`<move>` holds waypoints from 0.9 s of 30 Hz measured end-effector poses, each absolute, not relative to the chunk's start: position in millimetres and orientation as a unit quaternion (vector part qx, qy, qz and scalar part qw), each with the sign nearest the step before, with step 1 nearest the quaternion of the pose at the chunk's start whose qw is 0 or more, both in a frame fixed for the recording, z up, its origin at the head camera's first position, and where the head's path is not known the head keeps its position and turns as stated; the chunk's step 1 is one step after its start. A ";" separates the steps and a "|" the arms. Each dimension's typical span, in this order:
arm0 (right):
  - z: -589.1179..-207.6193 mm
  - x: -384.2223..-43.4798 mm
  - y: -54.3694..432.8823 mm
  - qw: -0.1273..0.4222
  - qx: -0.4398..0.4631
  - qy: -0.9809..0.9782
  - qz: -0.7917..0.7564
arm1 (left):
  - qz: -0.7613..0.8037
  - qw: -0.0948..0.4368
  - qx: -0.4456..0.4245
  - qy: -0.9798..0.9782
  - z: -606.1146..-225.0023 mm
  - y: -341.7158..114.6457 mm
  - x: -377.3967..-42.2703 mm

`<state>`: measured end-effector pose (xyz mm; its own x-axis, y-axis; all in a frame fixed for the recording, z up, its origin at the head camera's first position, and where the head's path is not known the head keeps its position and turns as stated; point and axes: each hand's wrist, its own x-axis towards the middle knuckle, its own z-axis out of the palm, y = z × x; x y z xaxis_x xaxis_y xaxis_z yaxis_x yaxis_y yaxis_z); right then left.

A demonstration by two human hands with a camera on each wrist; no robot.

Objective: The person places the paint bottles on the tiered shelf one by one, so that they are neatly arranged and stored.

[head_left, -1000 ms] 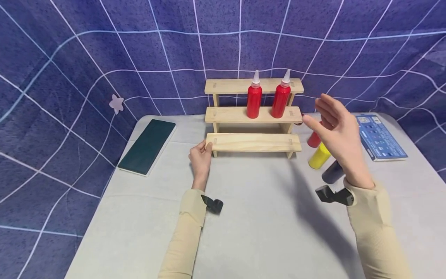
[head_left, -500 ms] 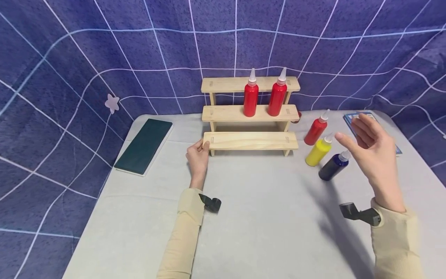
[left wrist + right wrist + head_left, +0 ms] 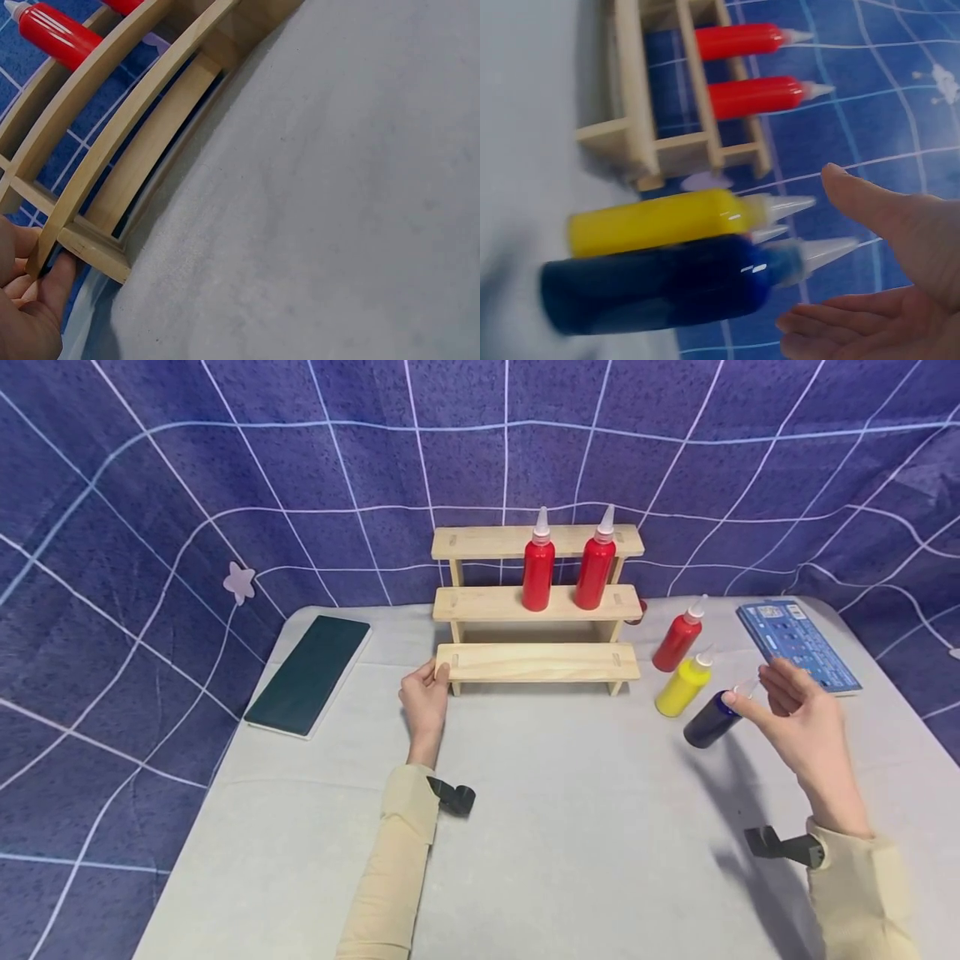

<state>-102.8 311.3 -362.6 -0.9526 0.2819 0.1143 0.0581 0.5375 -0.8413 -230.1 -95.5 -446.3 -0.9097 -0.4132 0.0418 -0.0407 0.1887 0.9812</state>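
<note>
Dark blue bottle: right of centre in the head view, this bottle [image 3: 707,723] stands on its base on the pale cloth [image 3: 555,827].
Bottle's long axis: slants in the head view from base at lower left to nozzle [image 3: 829,253] at upper right; in the right wrist view it runs nearly level, nozzle toward the right edge.
Right hand: this hand [image 3: 812,739] is beside the bottle's top, thumb and fingers spread wide about the nozzle.
Left hand: this hand [image 3: 424,700] pinches the left end of the wooden shelf's [image 3: 537,662] front board.
Neighbours: the yellow bottle [image 3: 682,688] and a red bottle [image 3: 676,645] stand up and left of the blue one; two more red bottles [image 3: 537,575] are upright on the middle board.
Right wrist view alone: visible space between thumb and nozzle; the head view overlaps thumb and bottle.
Left wrist view alone: a slat [image 3: 154,142] beneath the front board.
Head view alone: the green book [image 3: 309,675] at left.
</note>
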 end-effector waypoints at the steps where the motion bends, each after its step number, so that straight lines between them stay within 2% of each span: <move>1: -366.7 -102.7 311.8 0.113 -0.098 -0.872 0.466 | -0.617 0.151 0.151 -0.757 -446.3 -95.6 -229.9; 13: -404.6 -106.9 313.1 0.110 -0.104 -0.904 0.399 | -0.613 0.151 0.157 -0.760 -444.8 -96.1 -228.4; 27: -401.2 -104.9 324.0 0.066 -0.099 -0.884 0.453 | -0.609 0.150 0.153 -0.764 -445.0 -97.9 -228.5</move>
<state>-104.9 324.0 -401.2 -0.9715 0.2354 0.0277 0.1150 0.5702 -0.8134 -228.5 -97.9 -445.0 -0.9083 -0.4162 0.0429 -0.0510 0.2119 0.9760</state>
